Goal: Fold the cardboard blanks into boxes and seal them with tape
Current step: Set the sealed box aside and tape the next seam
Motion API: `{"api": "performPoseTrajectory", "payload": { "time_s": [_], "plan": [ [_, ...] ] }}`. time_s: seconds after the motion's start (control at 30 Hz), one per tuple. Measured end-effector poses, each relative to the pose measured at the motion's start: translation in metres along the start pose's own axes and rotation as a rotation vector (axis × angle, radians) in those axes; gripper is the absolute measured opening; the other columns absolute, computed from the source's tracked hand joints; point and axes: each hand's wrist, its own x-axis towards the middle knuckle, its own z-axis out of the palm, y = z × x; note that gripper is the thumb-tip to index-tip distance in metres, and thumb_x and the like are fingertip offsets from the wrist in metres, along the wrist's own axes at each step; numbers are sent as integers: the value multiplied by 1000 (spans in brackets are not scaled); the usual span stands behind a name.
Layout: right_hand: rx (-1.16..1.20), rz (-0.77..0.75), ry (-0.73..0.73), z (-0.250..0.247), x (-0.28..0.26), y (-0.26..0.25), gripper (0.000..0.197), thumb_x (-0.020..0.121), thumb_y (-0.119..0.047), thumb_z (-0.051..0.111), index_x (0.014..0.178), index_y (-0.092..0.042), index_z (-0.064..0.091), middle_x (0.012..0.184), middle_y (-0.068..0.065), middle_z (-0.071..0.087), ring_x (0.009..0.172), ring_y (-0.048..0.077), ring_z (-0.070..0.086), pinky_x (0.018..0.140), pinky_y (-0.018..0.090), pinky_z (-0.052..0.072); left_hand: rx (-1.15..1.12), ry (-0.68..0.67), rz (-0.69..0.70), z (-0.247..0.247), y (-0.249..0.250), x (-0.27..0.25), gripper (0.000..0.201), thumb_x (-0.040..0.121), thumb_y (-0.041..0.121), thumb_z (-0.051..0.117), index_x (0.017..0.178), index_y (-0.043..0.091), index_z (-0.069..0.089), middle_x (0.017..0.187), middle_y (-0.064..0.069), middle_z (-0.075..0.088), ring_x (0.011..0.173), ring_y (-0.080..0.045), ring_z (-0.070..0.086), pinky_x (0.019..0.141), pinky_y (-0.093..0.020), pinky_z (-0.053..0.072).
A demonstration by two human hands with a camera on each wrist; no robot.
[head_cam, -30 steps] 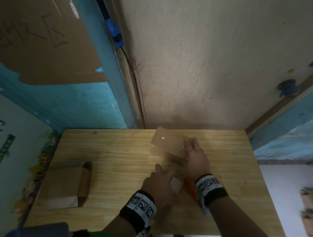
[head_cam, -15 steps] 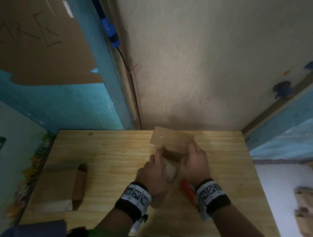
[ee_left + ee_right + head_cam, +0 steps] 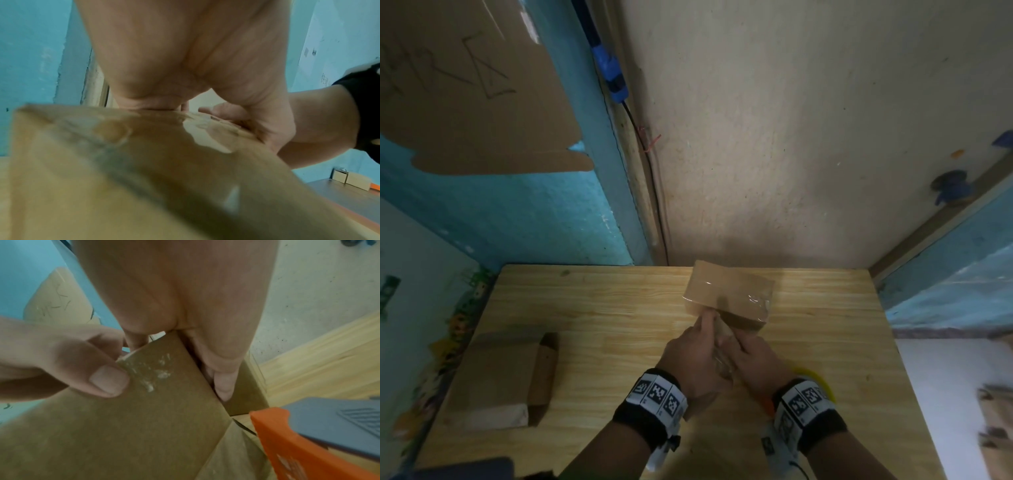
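A brown cardboard box (image 3: pixel 726 291) with glossy clear tape across its top sits tilted at the middle of the wooden table (image 3: pixel 602 308). Both hands hold its near end. My left hand (image 3: pixel 695 346) pinches a corner of the end flap, and its thumb (image 3: pixel 109 381) presses on the cardboard (image 3: pixel 144 418). My right hand (image 3: pixel 753 353) grips the box's right edge with its fingers (image 3: pixel 224 386) curled along it. The left wrist view shows the taped face (image 3: pixel 144 162) close up and blurred. An orange and grey tape dispenser (image 3: pixel 287 443) lies under my right wrist.
A second folded box (image 3: pixel 506 380) with an open end flap lies at the table's left. Walls close off the table's far edge. A cardboard sheet (image 3: pixel 465 96) hangs on the blue wall. More boxes (image 3: pixel 996 428) lie on the floor to the right.
My right hand came off the top of the box and moved back to its near end. My left hand rose to meet it and took hold of the end flap.
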Motion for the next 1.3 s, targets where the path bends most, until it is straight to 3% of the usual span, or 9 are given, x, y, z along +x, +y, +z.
{"api": "performPoseTrajectory", "payload": {
  "time_s": [0.2, 0.5, 0.6, 0.7, 0.8, 0.9, 1.0, 1.1, 1.3],
  "plan": [
    [-112, -54, -21, 0, 0, 3, 24, 111, -42, 43, 121, -34, 63, 102, -16, 74, 97, -9, 68, 80, 5, 47, 43, -2, 52, -2, 1, -4, 111, 60, 42, 87, 146, 39, 17, 131, 11, 57, 113, -17, 59, 97, -40, 53],
    [-181, -42, 26, -5, -1, 10, 30, 112, -44, 41, 113, -32, 68, 93, -16, 75, 88, -9, 70, 77, 7, 49, 58, 78, 123, 5, 0, -7, 124, 66, 55, 84, 158, 33, 5, 158, 7, 31, 137, -21, 44, 115, -40, 40],
    [-200, -3, 77, -7, -2, 8, 36, 112, -43, 41, 92, -31, 68, 77, -16, 72, 75, -13, 67, 67, 4, 43, 87, 117, 68, -1, -7, -11, 128, 63, 71, 76, 159, 34, 1, 155, 6, 34, 137, -20, 40, 120, -40, 30],
    [-179, 61, 99, -8, 0, 13, 52, 111, -49, 38, 92, -19, 76, 80, -9, 76, 75, -5, 71, 67, 9, 47, 106, 111, -24, -7, -23, -16, 134, 55, 82, 73, 157, 36, -1, 158, 7, 29, 144, -20, 32, 125, -47, 19],
    [-176, 99, 143, -7, 3, 16, 60, 110, -56, 35, 92, -15, 77, 85, -4, 79, 78, 0, 73, 74, 18, 54, -65, 119, -126, -12, -37, -23, 150, 45, 72, 88, 159, 34, -3, 161, 8, 15, 148, -21, 25, 121, -45, 29],
    [-154, 142, 176, -5, 5, 13, 62, 109, -57, 34, 92, -15, 76, 86, -3, 78, 76, 0, 73, 71, 14, 52, -365, 114, -240, -12, -48, -25, 163, 44, 54, 100, 160, 33, -13, 167, 8, 0, 153, -24, 18, 118, -44, 33],
    [-153, 149, 185, -2, 7, 9, 61, 109, -55, 35, 87, -15, 75, 79, -5, 76, 69, -5, 70, 63, 7, 46, -596, 76, -315, -4, -57, -23, 169, 44, 46, 102, 159, 32, -21, 169, 1, 12, 150, -21, 26, 117, -39, 36],
    [-164, 147, 188, 1, 7, 3, 56, 110, -51, 37, 82, -19, 72, 72, -9, 71, 63, -9, 66, 59, 4, 42, -718, 24, -315, 5, -60, -22, 157, 60, 29, 100, 159, 26, -22, 154, 8, 31, 134, -11, 36, 108, -28, 40],
    [-126, 161, 204, 4, 1, 4, 55, 111, -48, 37, 79, -20, 72, 66, -11, 72, 65, -10, 67, 59, 5, 44, -778, -7, -267, 13, -62, -23, 157, 61, 20, 99, 158, 27, -24, 151, 9, 34, 135, -13, 41, 112, -33, 44]
  ]
}}
